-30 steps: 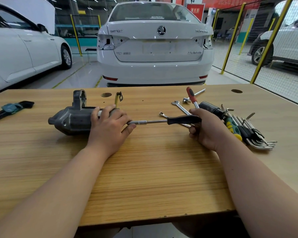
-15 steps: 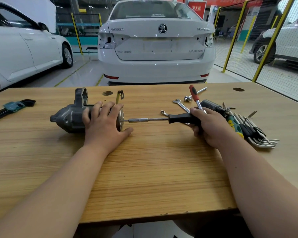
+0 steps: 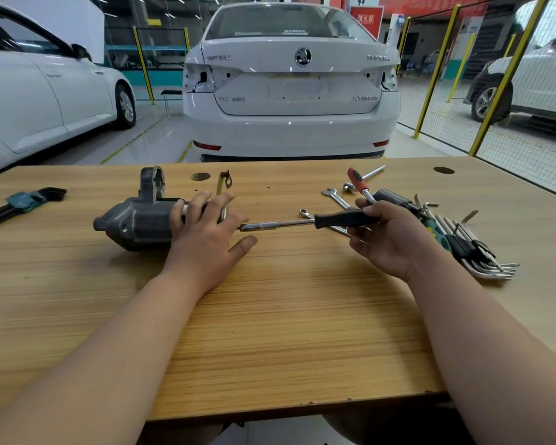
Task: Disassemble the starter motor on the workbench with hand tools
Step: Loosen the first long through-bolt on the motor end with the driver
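Your right hand [image 3: 389,242] is turning palm-up since earlier frame, fingers wrapping black handle of one driver [image 3: 344,219], shaft tip ending just beside left hand [image 3: 206,232]. That hand is staying spread flat over one starter motor [image 3: 135,223], thumb splayed. Motor is lying left of centre on tabletop [image 3: 270,316], well back from near edge. Two bundles: hex key set [image 3: 23,200] by left edge, second hex key set [image 3: 482,255] beside your right wrist. One red ratchet [image 3: 358,183], two spanners [image 3: 336,195] lying behind. Open wood is running between your forearms to near edge.
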Tool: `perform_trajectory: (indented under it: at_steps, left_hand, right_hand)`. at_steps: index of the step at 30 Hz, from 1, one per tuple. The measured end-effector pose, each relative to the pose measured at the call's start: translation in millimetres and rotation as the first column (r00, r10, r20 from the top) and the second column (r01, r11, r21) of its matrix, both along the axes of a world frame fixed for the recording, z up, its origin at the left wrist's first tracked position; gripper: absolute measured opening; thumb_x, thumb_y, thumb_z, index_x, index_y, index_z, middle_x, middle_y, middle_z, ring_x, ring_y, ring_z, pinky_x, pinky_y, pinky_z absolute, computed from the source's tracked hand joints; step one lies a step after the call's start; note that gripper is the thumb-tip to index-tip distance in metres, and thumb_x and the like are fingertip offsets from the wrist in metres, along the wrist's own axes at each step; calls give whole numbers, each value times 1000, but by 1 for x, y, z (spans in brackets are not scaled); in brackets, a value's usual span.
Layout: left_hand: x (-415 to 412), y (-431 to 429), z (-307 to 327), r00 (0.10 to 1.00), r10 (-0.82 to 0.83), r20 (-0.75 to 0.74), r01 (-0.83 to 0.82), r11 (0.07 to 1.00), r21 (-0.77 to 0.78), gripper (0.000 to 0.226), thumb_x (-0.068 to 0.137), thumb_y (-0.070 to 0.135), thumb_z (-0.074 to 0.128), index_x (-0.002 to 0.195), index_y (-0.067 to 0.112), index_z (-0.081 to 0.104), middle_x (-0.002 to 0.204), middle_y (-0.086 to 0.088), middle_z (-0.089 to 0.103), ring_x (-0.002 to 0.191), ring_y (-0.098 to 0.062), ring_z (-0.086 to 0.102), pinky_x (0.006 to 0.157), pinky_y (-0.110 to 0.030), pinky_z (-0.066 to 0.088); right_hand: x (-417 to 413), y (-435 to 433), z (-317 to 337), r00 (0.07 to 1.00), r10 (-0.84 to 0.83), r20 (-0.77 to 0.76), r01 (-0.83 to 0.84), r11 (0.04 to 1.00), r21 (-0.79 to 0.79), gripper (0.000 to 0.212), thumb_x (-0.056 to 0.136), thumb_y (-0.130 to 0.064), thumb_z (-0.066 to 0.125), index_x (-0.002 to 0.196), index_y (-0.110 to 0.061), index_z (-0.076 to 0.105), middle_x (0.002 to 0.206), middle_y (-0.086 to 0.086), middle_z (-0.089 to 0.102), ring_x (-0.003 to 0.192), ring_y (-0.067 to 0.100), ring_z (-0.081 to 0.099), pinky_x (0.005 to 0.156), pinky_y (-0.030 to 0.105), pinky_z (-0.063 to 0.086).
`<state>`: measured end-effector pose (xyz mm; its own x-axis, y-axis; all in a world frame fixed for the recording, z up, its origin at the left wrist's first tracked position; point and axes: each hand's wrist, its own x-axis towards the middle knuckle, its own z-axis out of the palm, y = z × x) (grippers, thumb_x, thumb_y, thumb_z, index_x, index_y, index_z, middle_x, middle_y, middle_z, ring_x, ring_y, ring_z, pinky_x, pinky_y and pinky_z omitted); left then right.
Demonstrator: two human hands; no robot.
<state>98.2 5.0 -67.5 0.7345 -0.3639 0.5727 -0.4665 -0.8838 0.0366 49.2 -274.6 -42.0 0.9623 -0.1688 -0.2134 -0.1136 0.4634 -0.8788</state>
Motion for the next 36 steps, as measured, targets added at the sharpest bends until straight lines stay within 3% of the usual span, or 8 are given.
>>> perform_trajectory:
  at_steps: [6,10,12,18,24,28,31,36]
  left_hand:
    - [-1,0,0,999,-40,-2,40,999,-34,27,94,39,50,112,27,66,141,1,45,138,-26,24,110,-48,6]
    - [-1,0,2,999,-32,-10,31,999,-22,27,94,38,49,112,26,66,140,1,46,138,-26,24,110,-49,7]
    - [0,0,1,999,-30,-10,30,999,-20,28,94,39,48,111,26,66,140,1,46,138,-26,24,110,-49,7]
    - [1,-1,0,1000,-24,4,24,999,-24,30,94,42,48,108,22,66,139,1,46,137,-25,24,109,-44,4]
    - [1,0,-1,1000,-15,10,15,1000,-8,35,95,45,41,111,24,65,140,2,44,137,-24,21,109,-42,2]
    - [1,1,-1,1000,-28,6,28,999,-21,34,94,44,41,108,25,66,138,1,46,137,-25,23,108,-42,4]
    - [1,2,-1,999,-47,17,48,998,-41,28,93,39,50,104,22,69,136,-2,49,135,-28,27,109,-45,7]
    - [-1,4,-1,997,-73,33,75,994,-78,20,90,31,61,103,19,70,135,-8,46,131,-30,31,109,-50,11]
  right_hand:
    - [3,4,-1,995,-101,2,88,853,-515,26,97,-47,55,108,-25,60,92,5,72,64,18,72,54,29,54]
    - [0,2,-2,990,-138,8,101,686,-721,35,96,-61,45,97,-29,60,57,-4,67,40,11,56,39,21,43]
    - [0,2,-1,990,-142,-6,99,718,-689,34,96,-56,51,96,-25,64,53,-2,61,36,9,49,35,20,38]
    - [-2,1,1,999,-43,25,50,860,-507,12,97,-26,61,108,-19,61,85,11,63,56,13,58,51,26,48]
    - [-2,0,3,1000,-7,28,15,955,-298,30,92,7,56,111,-17,55,102,16,59,76,22,61,59,28,53]
    - [-2,2,2,999,-34,28,44,860,-509,10,97,-18,59,107,-18,58,99,12,67,62,19,70,56,29,55]
    - [0,3,1,996,-85,6,66,724,-687,24,100,-44,51,105,-22,58,86,5,73,58,19,70,53,31,56]
    - [3,1,3,974,-182,-137,91,862,-500,49,103,-53,30,104,-15,61,75,10,76,38,17,55,39,25,44]
